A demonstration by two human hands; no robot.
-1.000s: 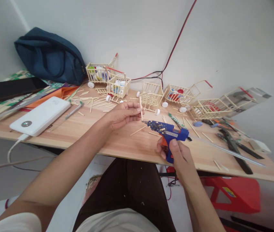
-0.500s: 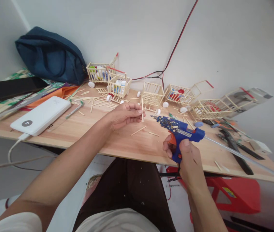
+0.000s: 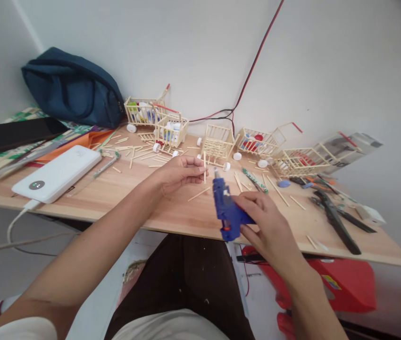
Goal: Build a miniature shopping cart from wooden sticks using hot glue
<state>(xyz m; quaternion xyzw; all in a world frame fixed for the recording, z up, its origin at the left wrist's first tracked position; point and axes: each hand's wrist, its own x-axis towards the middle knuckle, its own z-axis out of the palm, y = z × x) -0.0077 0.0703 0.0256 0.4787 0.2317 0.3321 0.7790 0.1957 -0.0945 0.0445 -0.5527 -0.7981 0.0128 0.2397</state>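
Glue gun (image 3: pixel 227 210), clasped by right hand (image 3: pixel 267 224), has swung toward stick (image 3: pixel 204 169) left hand (image 3: pixel 179 172) pinches.

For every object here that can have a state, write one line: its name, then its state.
left hand, pinching the wooden stick
wooden stick, upright
right hand, wrapped round the glue gun
glue gun, held, nozzle near the wooden stick
power bank, lying flat, cable plugged in
middle cart, upright, empty
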